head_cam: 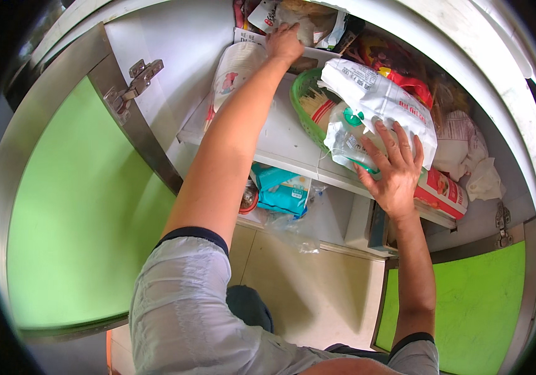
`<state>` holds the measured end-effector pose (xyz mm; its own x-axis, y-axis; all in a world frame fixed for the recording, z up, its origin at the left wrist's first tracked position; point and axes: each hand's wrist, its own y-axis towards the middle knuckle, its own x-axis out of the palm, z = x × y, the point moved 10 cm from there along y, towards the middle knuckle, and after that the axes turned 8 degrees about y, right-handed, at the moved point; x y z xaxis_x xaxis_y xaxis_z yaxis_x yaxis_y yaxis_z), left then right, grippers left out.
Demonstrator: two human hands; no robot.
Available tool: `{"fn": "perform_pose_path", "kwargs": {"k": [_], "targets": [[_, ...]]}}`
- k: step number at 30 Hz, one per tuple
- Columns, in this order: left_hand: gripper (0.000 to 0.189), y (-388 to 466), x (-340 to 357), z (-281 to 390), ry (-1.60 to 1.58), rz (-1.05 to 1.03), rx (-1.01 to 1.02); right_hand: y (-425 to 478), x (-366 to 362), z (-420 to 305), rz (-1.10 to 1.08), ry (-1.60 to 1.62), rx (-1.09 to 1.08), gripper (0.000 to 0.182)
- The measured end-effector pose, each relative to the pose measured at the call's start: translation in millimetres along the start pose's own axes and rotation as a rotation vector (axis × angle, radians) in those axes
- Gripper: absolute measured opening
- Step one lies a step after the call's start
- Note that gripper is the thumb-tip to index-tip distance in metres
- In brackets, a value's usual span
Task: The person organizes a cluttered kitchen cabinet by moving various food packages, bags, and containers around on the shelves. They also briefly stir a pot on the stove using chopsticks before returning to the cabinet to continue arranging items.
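Observation:
My left hand [285, 43] reaches to the back of the upper cabinet shelf, at a clear plastic bag [306, 29] among packets; whether its fingers grip the bag is unclear. My right hand [392, 171] lies with spread fingers against the white printed packages at the shelf's front. One is a large white bag [380, 96], another a clear-and-white pouch with a green cap [345, 140]. Both rest over a green plastic basket [301, 96] that holds toothpicks or thin sticks [315, 104]. Nested paper cups [240, 65] lie left of the basket, beside my left forearm.
Green cabinet doors stand open at left [80, 211] and right [474, 300]. Right of my right hand lie a red-and-white canister [441, 194] and crumpled white bags [460, 140]. Red packets [390, 61] sit behind. A teal package [282, 190] is on the lower shelf, near clear plastic [296, 229].

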<state>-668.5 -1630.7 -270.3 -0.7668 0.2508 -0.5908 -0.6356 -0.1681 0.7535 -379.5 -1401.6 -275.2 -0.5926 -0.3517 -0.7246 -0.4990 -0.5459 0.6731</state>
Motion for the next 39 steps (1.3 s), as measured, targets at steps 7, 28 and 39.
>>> {"fn": "perform_pose_path", "kwargs": {"k": [7, 28, 39], "targets": [[0.044, -5.2, 8.4, 85.1, -0.493, 0.132, 0.17, -0.3, 4.9, -1.8, -0.008, -0.006, 0.009, 0.04], [0.039, 2.1, -3.4, -130.4, -1.046, 0.601, -0.624, 1.6, 10.3, -5.4, -0.021, 0.045, 0.006, 0.045], [0.019, 15.2, 43.0, -78.5, -0.773, 0.26, -0.648, -6.1, 12.2, 5.9, -0.072, 0.026, 0.056, 0.047]]}}
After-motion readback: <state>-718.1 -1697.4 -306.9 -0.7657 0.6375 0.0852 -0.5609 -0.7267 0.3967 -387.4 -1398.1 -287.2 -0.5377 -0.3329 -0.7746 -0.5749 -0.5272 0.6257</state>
